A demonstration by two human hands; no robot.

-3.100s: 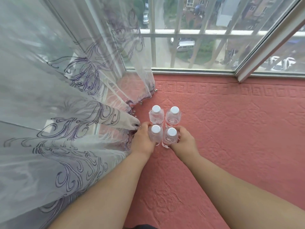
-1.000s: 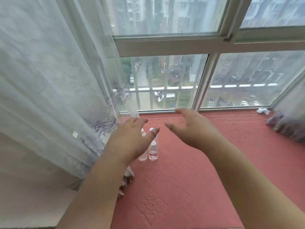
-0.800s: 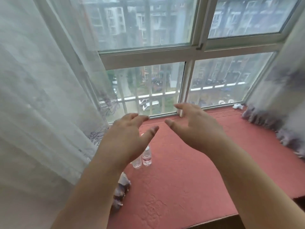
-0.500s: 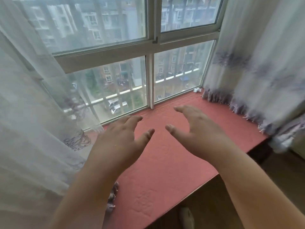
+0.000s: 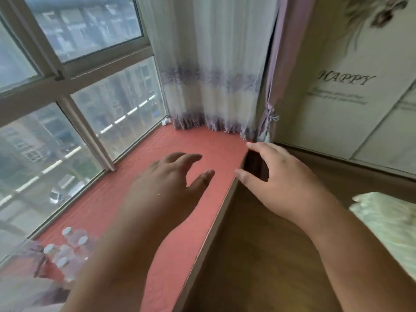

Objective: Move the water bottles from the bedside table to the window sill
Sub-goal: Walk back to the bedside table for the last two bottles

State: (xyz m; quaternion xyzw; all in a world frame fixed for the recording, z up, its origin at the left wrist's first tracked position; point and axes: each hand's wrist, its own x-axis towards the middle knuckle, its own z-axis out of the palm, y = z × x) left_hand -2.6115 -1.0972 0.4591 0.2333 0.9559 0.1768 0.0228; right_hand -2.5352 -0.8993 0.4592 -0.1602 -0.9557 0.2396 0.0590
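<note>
Several clear water bottles (image 5: 67,248) with white caps stand close together at the lower left, on the red-covered window sill (image 5: 171,145), beside the sheer curtain's hem. My left hand (image 5: 166,183) hovers over the sill's middle, fingers spread, holding nothing. My right hand (image 5: 274,183) is open too, above the sill's front edge and the floor beyond it. Both hands are well to the right of the bottles. The bedside table is out of view.
Window panes (image 5: 74,122) run along the left. A white and purple curtain (image 5: 211,70) hangs in the far corner, with a wall reading "HAPPY" (image 5: 344,79) to its right. Wooden floor (image 5: 258,255) lies below the sill, and pale bedding (image 5: 389,226) shows at the right edge.
My hands let go of the bottles and lifted away, open. The view swung right, so the bottles slid to the lower left and the far curtain, wall and floor came in.
</note>
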